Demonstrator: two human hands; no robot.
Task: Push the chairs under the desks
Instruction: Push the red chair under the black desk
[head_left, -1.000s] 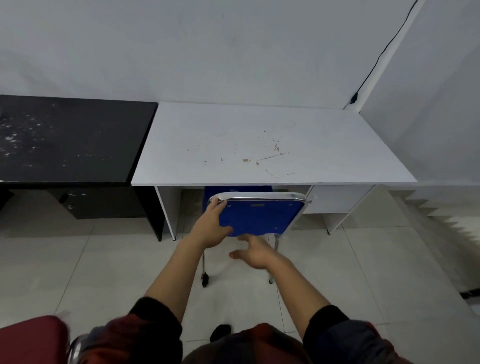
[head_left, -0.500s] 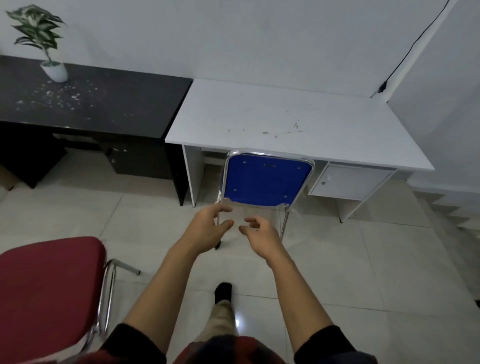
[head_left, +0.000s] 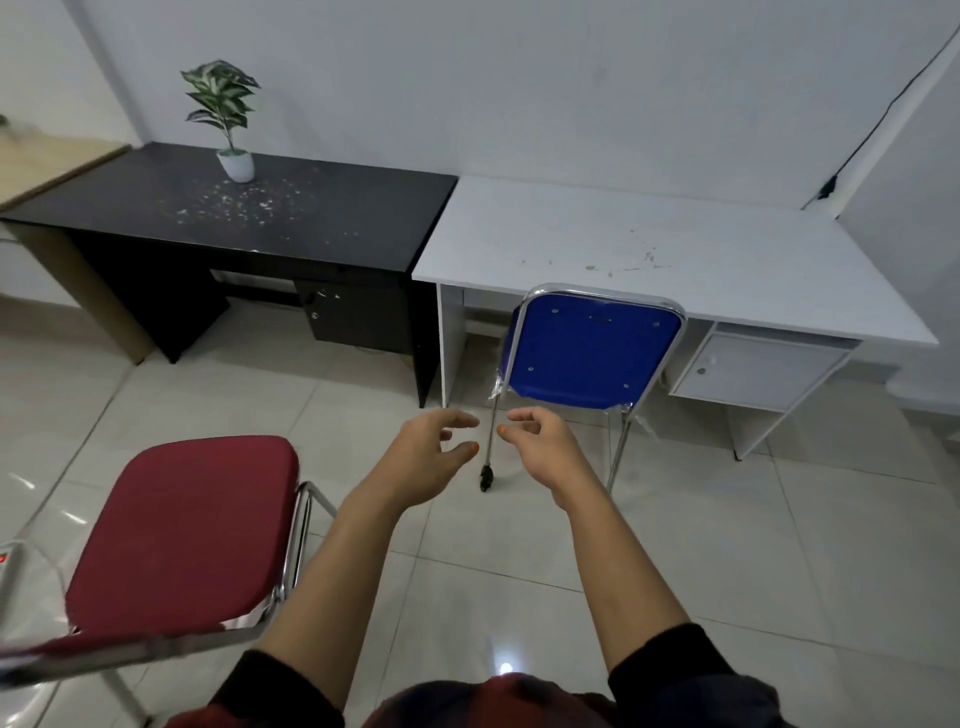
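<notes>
Fingers (head_left: 457, 420) curled, both hands empty, outstretched

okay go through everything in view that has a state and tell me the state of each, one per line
blue chair: pushed in at the white desk
red chair: out on the floor, not under a desk
black desk: no chair under it
left hand: open, empty
right hand: open, empty

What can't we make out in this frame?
- Blue chair seat, head view: hidden behind its backrest and the white desk top, so how far it is tucked in is unclear.
- Red chair, head view: backrest cut off by the left and bottom edges.
- Black desk underside, head view: too dark to read.
- Left hand and right hand: empty, nothing hidden.
</notes>
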